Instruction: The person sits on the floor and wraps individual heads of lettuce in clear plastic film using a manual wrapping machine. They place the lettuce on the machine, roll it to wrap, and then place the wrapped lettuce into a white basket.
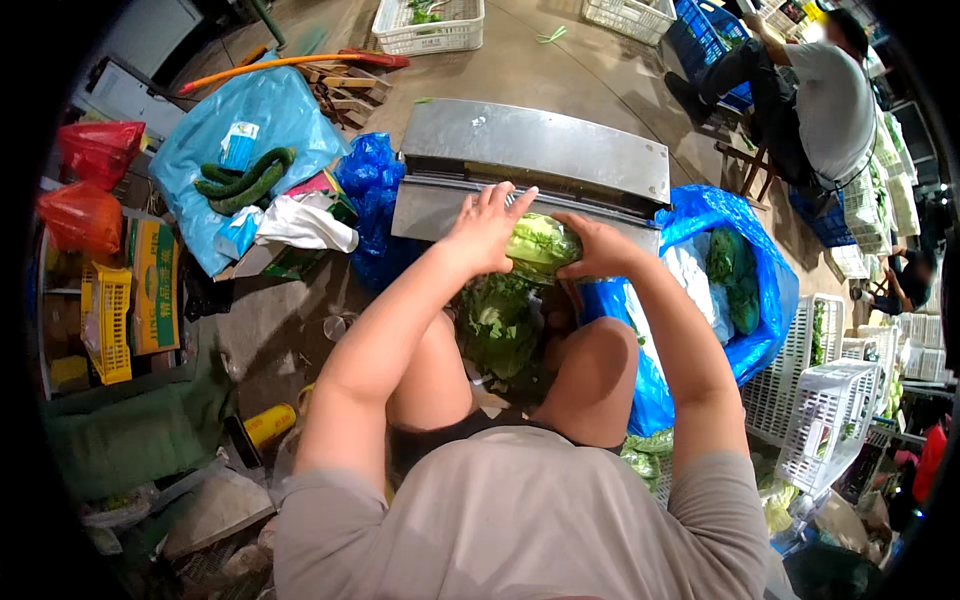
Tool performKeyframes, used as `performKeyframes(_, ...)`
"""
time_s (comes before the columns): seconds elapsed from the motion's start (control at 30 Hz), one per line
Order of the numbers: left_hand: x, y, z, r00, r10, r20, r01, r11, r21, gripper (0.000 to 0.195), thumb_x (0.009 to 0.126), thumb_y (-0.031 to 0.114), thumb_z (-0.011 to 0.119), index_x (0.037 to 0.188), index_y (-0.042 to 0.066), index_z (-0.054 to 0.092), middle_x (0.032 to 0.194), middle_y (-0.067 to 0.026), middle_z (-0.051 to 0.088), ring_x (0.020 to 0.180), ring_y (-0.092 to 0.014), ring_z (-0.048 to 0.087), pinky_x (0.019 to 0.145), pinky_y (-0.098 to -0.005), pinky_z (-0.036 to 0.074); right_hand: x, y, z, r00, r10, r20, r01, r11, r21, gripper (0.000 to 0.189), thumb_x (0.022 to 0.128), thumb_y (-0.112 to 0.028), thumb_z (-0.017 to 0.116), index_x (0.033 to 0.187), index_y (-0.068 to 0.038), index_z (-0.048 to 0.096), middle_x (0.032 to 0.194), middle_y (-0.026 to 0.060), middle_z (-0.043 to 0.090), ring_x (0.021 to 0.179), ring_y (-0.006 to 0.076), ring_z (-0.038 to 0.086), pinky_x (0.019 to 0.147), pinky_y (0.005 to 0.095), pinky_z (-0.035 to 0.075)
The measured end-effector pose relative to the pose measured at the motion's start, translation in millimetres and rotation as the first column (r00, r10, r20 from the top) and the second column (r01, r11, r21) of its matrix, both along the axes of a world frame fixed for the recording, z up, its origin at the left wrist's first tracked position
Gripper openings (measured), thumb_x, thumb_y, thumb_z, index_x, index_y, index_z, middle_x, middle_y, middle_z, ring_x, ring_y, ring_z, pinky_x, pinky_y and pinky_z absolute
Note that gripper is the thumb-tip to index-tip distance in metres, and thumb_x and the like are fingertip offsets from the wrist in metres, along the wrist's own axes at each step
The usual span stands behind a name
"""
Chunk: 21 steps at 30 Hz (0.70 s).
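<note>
Between my two hands is a pale green leafy vegetable [543, 246], with a clear film shining on its surface. My left hand [489, 226] holds its left side, fingers spread over the front edge of a stainless-steel machine [529, 139]. My right hand [598, 244] grips the right end with curved fingers. The vegetable is at the machine's near edge; whether it rests on the metal is hidden. Below it, between my knees, lies a heap of loose green leaves [501, 324].
To the right stands a blue plastic bag [776, 281] holding wrapped green vegetables [729, 277]. Cucumbers [251, 180] lie on a light blue plastic sheet [180, 161] at left. White crates [829, 420] stand at right. A seated person [821, 105] is at upper right.
</note>
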<state>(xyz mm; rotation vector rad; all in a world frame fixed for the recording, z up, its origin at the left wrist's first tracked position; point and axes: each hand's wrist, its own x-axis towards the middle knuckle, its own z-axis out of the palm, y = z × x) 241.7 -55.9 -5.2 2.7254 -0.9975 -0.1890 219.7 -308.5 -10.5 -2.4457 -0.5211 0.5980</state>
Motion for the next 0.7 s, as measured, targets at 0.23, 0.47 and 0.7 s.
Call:
performKeyframes(0.23,-4,-10,-34,0.983,-0.085,0.161,0.073,0.994,0.084,0.104,0.062,0.017,0.086,0.150,0.016,0.032,0.132,-0.0172,0.043,0.122,-0.036,0.048,0.099,-0.0450,0.047,-7,10,10,0.910,0.050,0.411,0.061,0.966,-0.252,0.106,0.064,-0.054,0.083,0.152,-0.023,0.032,0.147,0.0169,0.042,0.136,0.0397,0.038,0.109,0.0572,0.033)
performKeyframes(0.47,49,-23,5,0.983,-0.160,-0.093,0.162,0.987,0.015,0.072,0.068,0.024,0.081,0.132,0.013,0.050,0.110,-0.0158,0.062,0.103,-0.036,0.062,0.085,-0.0462,0.053,-17,23,18,0.827,0.047,0.561,0.179,0.923,-0.341,0.099,0.064,-0.026,0.087,0.149,-0.025,0.037,0.128,0.0091,0.056,0.120,0.0298,0.053,0.109,0.0556,0.033)
performKeyframes(0.7,29,-7,48,0.957,-0.230,-0.178,0.220,0.973,-0.075,0.072,0.065,0.021,0.082,0.129,0.013,0.052,0.107,-0.0180,0.065,0.104,-0.037,0.063,0.088,-0.0459,0.053,-40,29,72,0.828,0.082,0.555,0.127,0.936,-0.327,0.088,0.065,-0.024,0.085,0.144,-0.024,0.045,0.119,0.0069,0.062,0.113,0.0281,0.059,0.109,0.0528,0.035)
